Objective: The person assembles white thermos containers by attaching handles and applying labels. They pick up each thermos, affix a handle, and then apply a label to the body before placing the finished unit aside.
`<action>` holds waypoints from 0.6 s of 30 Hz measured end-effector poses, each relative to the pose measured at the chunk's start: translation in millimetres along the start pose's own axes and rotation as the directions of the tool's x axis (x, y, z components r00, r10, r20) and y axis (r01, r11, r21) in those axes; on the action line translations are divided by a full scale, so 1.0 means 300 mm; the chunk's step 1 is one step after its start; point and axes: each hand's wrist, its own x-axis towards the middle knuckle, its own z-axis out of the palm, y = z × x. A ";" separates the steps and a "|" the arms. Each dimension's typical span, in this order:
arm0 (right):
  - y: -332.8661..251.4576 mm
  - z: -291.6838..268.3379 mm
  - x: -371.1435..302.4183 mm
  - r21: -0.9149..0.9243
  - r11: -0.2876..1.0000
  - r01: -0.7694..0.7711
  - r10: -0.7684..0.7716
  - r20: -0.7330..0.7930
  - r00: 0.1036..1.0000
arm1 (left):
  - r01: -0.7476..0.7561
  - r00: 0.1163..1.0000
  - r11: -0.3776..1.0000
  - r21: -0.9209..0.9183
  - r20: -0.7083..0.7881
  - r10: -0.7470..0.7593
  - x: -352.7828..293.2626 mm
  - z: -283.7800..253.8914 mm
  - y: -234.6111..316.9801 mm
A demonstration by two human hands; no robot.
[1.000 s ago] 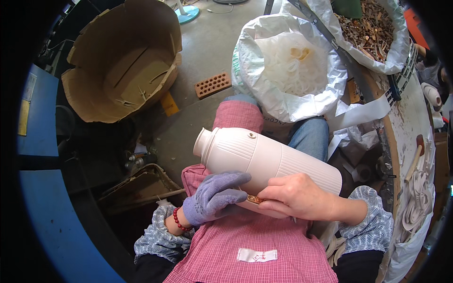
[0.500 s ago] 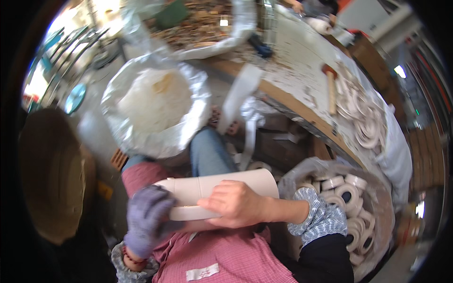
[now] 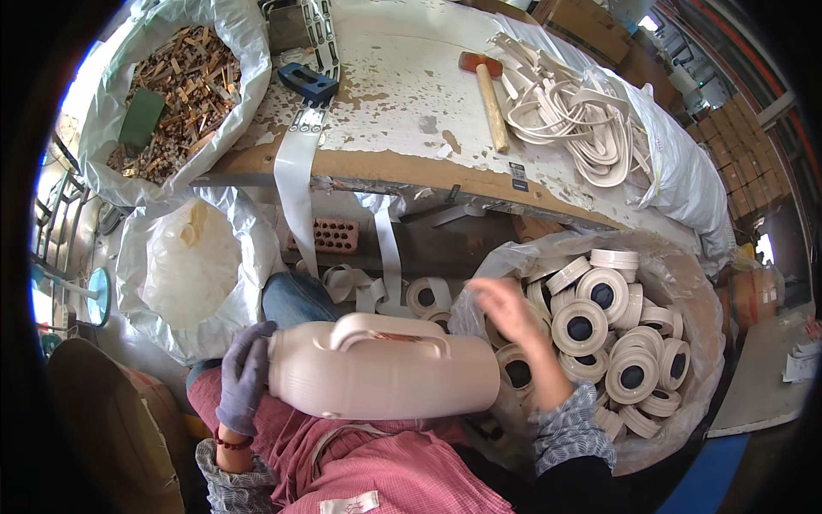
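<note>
A cream plastic flask body (image 3: 381, 367) with a moulded handle lies across my lap on a pink checked apron. My left hand (image 3: 244, 377), in a purple glove, grips its narrow neck end. My bare right hand (image 3: 507, 310) is off the flask and hovers, blurred, with fingers apart over a clear bag (image 3: 676, 283) full of several round cream caps with dark centres (image 3: 608, 343). It holds nothing.
A worn white workbench (image 3: 411, 103) runs across the top, carrying a hammer (image 3: 488, 90), a blue tool (image 3: 306, 83) and a heap of cream handle strips (image 3: 569, 107). A bag of wood scraps (image 3: 175, 81) and a bag of white film (image 3: 193, 265) stand left; a brick (image 3: 334, 236) lies below the bench.
My head has turned right, toward the bench and the cap bag. My right hand has left the flask and reached to the caps; my left hand keeps hold of the flask.
</note>
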 end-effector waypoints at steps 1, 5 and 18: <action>0.203 -0.003 -0.058 -0.297 0.928 -0.223 0.202 -0.100 0.974 | 0.113 0.993 0.987 -0.111 -0.028 -0.116 0.004 -0.011 0.021; 0.457 -0.047 -0.248 -0.335 0.737 -0.587 0.622 -0.002 0.783 | -0.093 0.979 0.949 0.301 -0.144 0.142 -0.039 -0.141 -0.167; -0.475 0.053 0.212 0.519 0.786 0.337 -0.212 -0.285 0.935 | -0.150 0.824 0.715 -0.683 -0.486 -0.292 -0.317 -0.222 -0.392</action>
